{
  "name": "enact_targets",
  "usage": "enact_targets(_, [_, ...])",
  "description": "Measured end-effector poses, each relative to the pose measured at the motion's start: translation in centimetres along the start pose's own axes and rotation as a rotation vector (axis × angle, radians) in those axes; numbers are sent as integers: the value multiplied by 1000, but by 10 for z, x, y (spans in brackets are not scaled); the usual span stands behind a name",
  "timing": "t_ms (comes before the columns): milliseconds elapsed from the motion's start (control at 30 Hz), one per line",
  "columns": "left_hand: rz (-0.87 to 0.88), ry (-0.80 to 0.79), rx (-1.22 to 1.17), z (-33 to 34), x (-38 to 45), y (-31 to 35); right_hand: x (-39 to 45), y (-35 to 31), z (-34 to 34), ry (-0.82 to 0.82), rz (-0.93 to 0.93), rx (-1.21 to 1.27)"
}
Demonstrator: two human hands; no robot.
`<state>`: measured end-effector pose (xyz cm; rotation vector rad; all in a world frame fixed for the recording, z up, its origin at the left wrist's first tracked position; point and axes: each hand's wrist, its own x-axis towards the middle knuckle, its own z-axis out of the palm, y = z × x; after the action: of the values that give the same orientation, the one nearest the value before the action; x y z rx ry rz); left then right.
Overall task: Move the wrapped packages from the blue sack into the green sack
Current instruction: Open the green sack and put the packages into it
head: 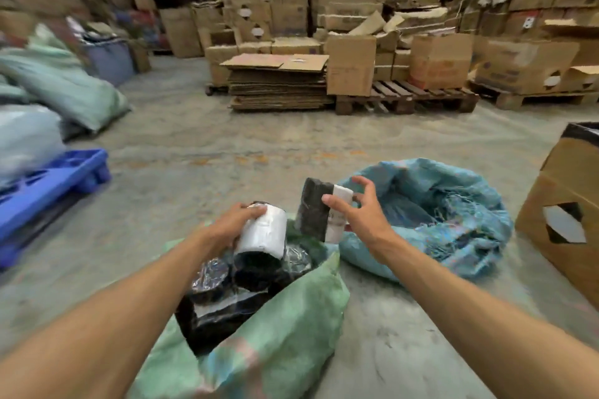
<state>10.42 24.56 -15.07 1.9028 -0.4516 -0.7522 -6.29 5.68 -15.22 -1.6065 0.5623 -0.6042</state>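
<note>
Two wrapped packages were in hand above the sacks. The rolled package (262, 233), white-labelled with a dark core, sat over the mouth of the green sack (291, 317), gripped by the left hand (231, 225) with fingers curled over its top. The flat black package (319, 210), with a white band, was held between the two sacks by the right hand (359, 214), thumb and fingertips pinching its banded end, the other fingers spread. Several dark, film-wrapped packages (227, 288) already lay in the green sack; the blue sack (453, 214) slumped open just to the right on the concrete floor (227, 146), contents unclear. Judgement: the step was the drop into the green sack. Best done by lowering each package well inside the rim before letting go, roll first, then the flat one onto a gap in the pile, so neither slid off the film and over the sagging near edge. A cardboard box (557, 204) stood at far right.
</note>
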Motion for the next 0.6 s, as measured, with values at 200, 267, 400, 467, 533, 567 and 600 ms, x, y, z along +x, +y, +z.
enact_targets(200, [-16,415,-119,-46,1,-44,12,21,80,-91,167,-283])
enact_targets(267, [-93,435,-202,-53,7,-55,18,31,94,-61,186,-373])
enact_targets(400, [-197,432,-318,-60,39,-106,30,43,105,-179,262,-468])
enact_targets(467, [-234,502,-348,-55,21,-101,34,48,102,-218,333,-452])
enact_targets(533, [-255,558,-279,-52,7,-93,37,57,99,-191,454,-362])
enact_targets(567, [-256,587,-223,-52,4,-91,38,61,100,-171,484,-327])
enact_targets(600, [-262,615,-179,-53,3,-89,37,64,101,-132,474,-302])
